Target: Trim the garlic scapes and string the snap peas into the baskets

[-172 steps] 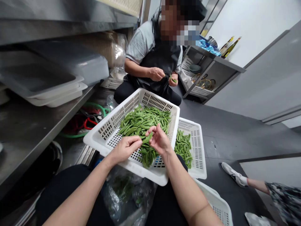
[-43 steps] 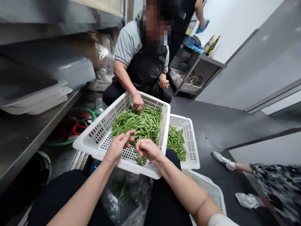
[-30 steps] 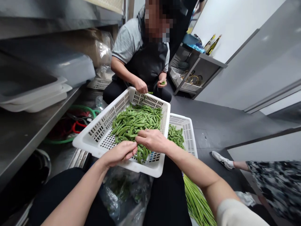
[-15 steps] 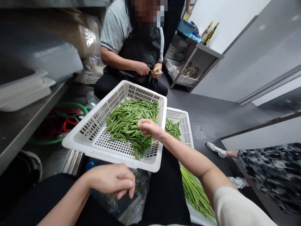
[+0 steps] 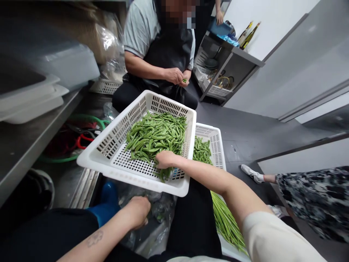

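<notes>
A white perforated plastic basket [image 5: 96,170] holds a heap of green pea pods [image 5: 156,134]. Inside its near right part, my right hand [image 5: 165,159] reaches down onto the pods with curled fingers; its fingertips are hidden, so I cannot make out what they hold. Below the basket's front edge, my left hand [image 5: 138,211] is closed over a clear plastic bag [image 5: 159,218] with dark green bits in it. Anything within that fist is hidden from view.
Another white basket [image 5: 216,145] with pods stands behind, to the right; long green stalks [image 5: 227,222] lie nearer. Opposite, a co-worker's hands [image 5: 178,76] hold a small green piece. A metal shelf [image 5: 16,156] bounds the left. Another person's shoe [image 5: 251,173] is at right.
My right hand has lowered from above the pods onto them, nearer the basket's front. My left hand has turned, moved slightly down and left, and curled its fingers. The view has shifted slightly.
</notes>
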Demonstrator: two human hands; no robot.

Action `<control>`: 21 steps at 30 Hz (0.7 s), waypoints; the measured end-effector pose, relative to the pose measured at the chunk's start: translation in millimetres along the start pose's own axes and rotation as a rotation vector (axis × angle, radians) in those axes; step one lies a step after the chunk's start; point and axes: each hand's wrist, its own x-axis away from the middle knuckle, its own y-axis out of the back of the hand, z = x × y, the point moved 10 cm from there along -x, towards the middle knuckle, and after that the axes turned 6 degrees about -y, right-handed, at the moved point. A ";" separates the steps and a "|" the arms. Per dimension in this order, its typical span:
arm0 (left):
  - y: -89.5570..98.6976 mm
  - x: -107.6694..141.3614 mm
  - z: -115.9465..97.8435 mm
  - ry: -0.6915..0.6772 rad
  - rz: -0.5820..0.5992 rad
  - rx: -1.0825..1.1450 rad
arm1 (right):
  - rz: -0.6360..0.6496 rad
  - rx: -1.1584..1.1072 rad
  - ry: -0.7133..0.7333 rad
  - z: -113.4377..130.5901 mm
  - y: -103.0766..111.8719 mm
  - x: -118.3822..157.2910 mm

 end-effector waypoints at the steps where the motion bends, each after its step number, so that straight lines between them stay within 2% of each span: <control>1: 7.7 4.9 -4.9 -0.020 0.004 0.011 | 0.012 -0.055 -0.004 -7.6 5.2 3.8; 3: 24.5 15.2 -17.4 -0.078 0.021 0.100 | 0.018 -0.145 -0.009 -19.8 14.1 11.7; 6: 53.6 27.5 -33.7 -0.150 0.032 0.329 | -0.037 -0.189 -0.073 -29.0 19.3 16.6; 8: 74.1 31.2 -38.7 -0.175 0.004 0.451 | -0.080 -0.164 -0.119 -24.0 15.3 13.8; 11: 99.8 32.1 -35.3 -0.183 -0.071 0.606 | -0.092 -0.160 -0.122 -5.2 3.7 5.5; 14: 123.9 31.5 -19.3 -0.151 -0.234 0.686 | -0.070 -0.207 -0.106 1.6 -0.1 2.4; 17: 149.3 34.5 0.8 -0.092 -0.507 0.608 | -0.059 -0.288 -0.095 -13.2 8.9 10.1; 19: 158.0 35.7 7.8 -0.049 -0.635 0.504 | -0.042 -0.554 -0.055 -24.4 16.3 20.2; 21: 159.6 33.5 7.2 -0.027 -0.690 0.405 | 0.020 -1.012 0.009 -28.6 18.8 31.1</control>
